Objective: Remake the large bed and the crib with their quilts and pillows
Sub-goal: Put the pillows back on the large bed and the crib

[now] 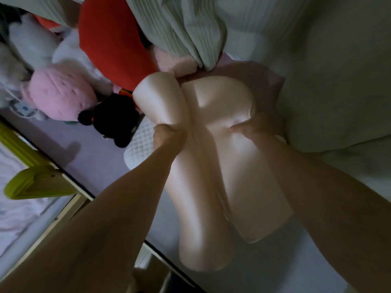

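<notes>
Both your forearms reach up from the bottom of the frame to a smooth pale pillow point(213, 157) that lies lengthwise on the bed point(264, 261) at the centre of the picture. Your left hand point(167, 135) is clenched around a bunched fold on the pillow's left side, just left of centre. Your right hand point(256, 126) grasps the pillow's right edge, thumb pressed into its top so the cover dimples there. A long crease runs down the pillow between your two hands.

At lower left, a yellow-green crib rail point(31, 182) crosses the corner, with pale crumpled bedding beyond it. Just left of the pillow lies a white quilted pad point(140, 144), and a black plush toy point(112, 119) rests touching its upper edge. Farther up at left sits a pink plush toy point(57, 96) among white ones. A red cushion point(114, 41) lies at upper centre-left, and a ribbed pale green quilt point(190, 28) is heaped at the top, its fold hanging down near the pillow's far end.
</notes>
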`<state>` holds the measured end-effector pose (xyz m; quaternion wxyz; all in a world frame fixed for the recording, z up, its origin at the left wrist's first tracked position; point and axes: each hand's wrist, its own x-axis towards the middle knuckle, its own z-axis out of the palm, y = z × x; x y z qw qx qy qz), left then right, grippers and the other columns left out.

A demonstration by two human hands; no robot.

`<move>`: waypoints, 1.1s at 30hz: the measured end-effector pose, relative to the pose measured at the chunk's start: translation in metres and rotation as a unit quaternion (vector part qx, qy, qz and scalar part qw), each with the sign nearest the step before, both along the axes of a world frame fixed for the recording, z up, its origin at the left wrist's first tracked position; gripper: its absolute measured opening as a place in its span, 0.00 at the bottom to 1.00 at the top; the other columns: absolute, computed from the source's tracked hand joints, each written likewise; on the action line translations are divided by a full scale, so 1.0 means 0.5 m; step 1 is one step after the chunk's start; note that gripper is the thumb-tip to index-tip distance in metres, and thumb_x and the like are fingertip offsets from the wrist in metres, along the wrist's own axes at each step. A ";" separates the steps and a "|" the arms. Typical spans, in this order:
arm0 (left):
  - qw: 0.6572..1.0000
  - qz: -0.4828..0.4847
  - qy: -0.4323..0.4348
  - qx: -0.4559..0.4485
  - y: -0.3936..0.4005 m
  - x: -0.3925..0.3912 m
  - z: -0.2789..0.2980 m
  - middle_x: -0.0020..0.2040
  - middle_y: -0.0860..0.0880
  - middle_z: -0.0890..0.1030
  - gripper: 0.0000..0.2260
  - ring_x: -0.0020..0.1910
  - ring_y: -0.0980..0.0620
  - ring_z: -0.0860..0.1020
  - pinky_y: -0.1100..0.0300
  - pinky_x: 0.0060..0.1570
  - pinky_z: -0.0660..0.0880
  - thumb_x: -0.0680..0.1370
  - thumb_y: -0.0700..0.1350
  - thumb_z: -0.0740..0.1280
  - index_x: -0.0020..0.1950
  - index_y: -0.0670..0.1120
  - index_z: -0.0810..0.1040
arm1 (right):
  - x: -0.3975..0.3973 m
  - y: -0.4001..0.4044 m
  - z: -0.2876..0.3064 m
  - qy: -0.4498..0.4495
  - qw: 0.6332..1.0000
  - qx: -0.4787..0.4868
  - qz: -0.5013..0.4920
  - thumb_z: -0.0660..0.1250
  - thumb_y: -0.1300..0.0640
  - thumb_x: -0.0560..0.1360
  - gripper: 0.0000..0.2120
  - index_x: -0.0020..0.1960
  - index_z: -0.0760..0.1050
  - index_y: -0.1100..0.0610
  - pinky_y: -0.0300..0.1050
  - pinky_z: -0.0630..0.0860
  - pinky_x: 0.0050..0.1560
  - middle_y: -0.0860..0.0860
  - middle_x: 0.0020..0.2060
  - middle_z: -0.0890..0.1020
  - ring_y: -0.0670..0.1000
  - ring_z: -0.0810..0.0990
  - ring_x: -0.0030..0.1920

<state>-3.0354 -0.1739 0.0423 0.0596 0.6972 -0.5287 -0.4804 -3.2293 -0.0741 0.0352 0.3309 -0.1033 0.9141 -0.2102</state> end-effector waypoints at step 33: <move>0.851 0.448 -0.148 -0.231 0.179 1.911 0.499 0.50 0.41 0.82 0.20 0.51 0.40 0.80 0.54 0.45 0.73 0.67 0.49 0.74 0.55 0.41 0.80 | 1.910 -0.210 0.470 0.092 0.721 -0.303 0.616 0.62 0.47 0.78 0.18 0.57 0.70 0.61 0.47 0.70 0.46 0.59 0.53 0.81 0.61 0.79 0.54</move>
